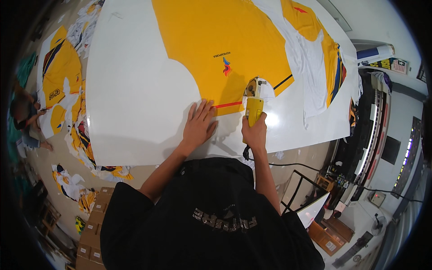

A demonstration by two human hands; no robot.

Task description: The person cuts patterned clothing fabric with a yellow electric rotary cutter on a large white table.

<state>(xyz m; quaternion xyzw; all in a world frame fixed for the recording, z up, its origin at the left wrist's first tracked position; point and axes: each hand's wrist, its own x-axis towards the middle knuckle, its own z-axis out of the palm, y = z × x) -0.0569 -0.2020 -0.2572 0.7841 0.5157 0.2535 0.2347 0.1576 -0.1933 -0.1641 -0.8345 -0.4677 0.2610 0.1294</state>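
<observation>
My right hand (255, 133) is closed around the yellow handle of an electric rotary fabric cutter (254, 108). The cutter's round head rests at the near edge of a yellow printed fabric panel (225, 40), beside a small white piece of fabric (268, 92). A red stripe and a dark stripe run along that edge, one on each side of the cutter. My left hand (198, 124) lies flat with fingers stretched out, its fingertips touching the panel's near left corner by the red stripe. Where the blade meets the cloth is hidden.
The panel lies on a large white table (130, 90). White and yellow fabric pieces (312, 67) lie at its right. A black power cord (292, 164) trails right from the cutter. Fabric scraps (67, 182) and cardboard boxes (92, 229) stand left; another person (27, 112) handles yellow fabric there.
</observation>
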